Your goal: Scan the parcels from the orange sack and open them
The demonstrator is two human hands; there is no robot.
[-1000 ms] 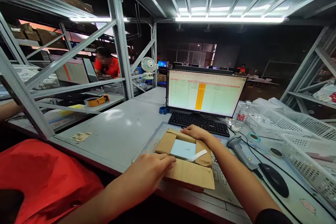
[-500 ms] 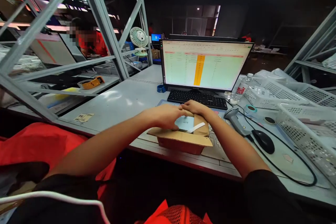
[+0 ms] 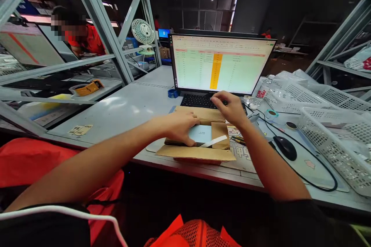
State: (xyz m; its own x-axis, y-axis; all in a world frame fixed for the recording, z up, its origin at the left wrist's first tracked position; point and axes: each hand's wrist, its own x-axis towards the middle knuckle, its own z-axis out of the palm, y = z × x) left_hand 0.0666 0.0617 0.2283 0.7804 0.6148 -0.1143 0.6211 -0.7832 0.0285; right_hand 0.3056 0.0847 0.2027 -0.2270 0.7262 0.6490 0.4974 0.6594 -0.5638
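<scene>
An opened cardboard box (image 3: 220,139) lies near the desk's front edge, its flaps folded outward on the near and far sides. Inside it shows a pale blue flat box (image 3: 203,133), with a white strip (image 3: 215,141) lying across its right part. My left hand (image 3: 182,127) reaches in from the left; its thumb is at the near side of the pale box and its fingers at the far side, partly hidden. Above the far flap, apart from the box, my right hand (image 3: 230,108) hovers with loosely bent fingers and nothing visible in it.
Behind the box are a black keyboard (image 3: 197,101) and a monitor (image 3: 191,65). To the right lie a black mouse (image 3: 285,148), a cable and white plastic baskets (image 3: 321,123). A blue tape roll (image 3: 173,93) sits left of the keyboard. A co-worker (image 3: 87,38) is beyond the metal frame.
My right hand has lifted off the far flap and moved up and right. That flap now stands folded back, showing more of the pale box. My left hand stays on the box.
</scene>
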